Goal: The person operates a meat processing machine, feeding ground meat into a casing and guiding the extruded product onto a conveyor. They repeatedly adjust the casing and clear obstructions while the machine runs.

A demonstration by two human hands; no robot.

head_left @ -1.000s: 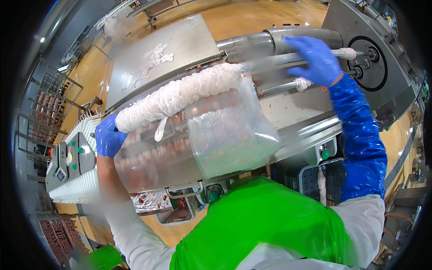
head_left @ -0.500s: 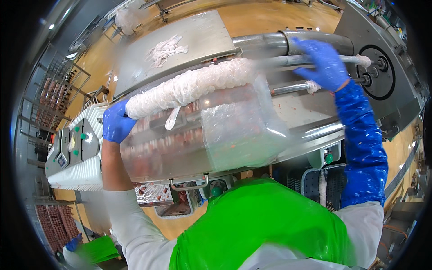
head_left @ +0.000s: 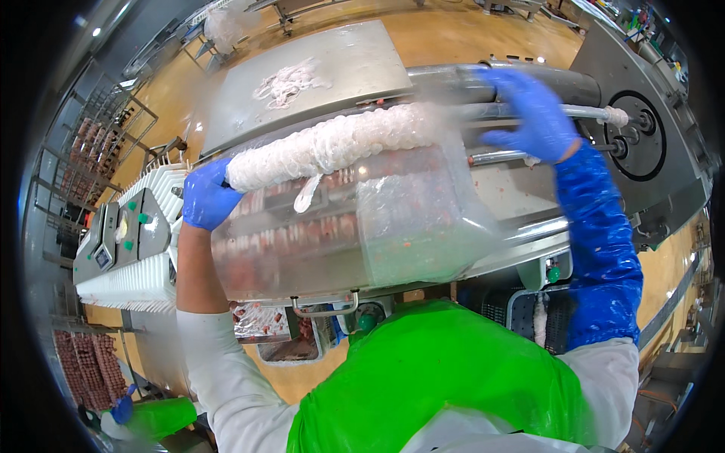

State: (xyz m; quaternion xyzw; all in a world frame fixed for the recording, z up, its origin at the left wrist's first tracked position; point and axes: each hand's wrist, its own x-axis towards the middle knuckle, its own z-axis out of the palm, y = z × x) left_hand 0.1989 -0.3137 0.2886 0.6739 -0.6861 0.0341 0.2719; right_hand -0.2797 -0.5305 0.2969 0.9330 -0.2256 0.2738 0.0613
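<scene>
A long, wrinkled sleeve of white sausage casing (head_left: 332, 147) is bunched over a tube above the machine's clear cover (head_left: 287, 260). My left hand (head_left: 208, 198), in a blue glove, is closed round the casing's left end. A loose flap of casing hangs down midway. On the right, my gloved right hand (head_left: 538, 119) is open over the bare metal stuffing tube (head_left: 482, 111), thumb and fingers spread. No casing shows between its fingers. Below it lies a second, shorter metal tube (head_left: 498, 157), partly hidden by the hand.
A pile of loose casing (head_left: 291, 81) lies on the steel plate (head_left: 355, 57) behind. Sausage links show through the clear cover. White-finned conveyor (head_left: 128, 291) stands left, the machine's steel end plate (head_left: 642, 68) right. Bins sit below. Another person's green apron (head_left: 162, 417) shows lower left.
My right hand has moved left along the tubes, away from the end plate. My left hand keeps its hold on the casing's end. The whole view has shifted slightly.
</scene>
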